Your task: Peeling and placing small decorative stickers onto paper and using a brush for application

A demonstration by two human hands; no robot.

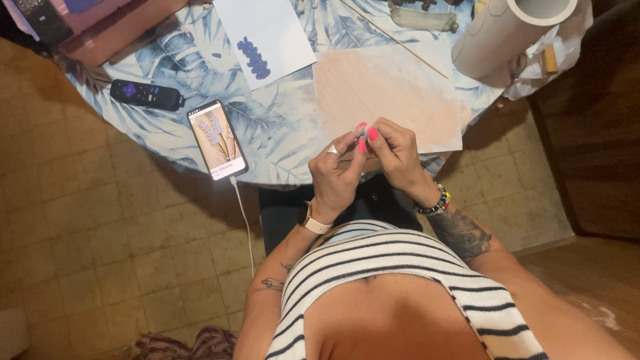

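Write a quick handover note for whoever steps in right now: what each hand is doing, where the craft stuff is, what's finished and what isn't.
Left hand and right hand: fingertips pinched together on a tiny piece, too small to identify, above the table's near edge.
Pinkish sheet lies under the hands.
White paper already carries a column of purple shapes.
Phone, plugged in, shows a purple flower picture; black remote lies to its left; cardboard tube at the far right.
Left: the piece in the fingers is not yet on the paper.
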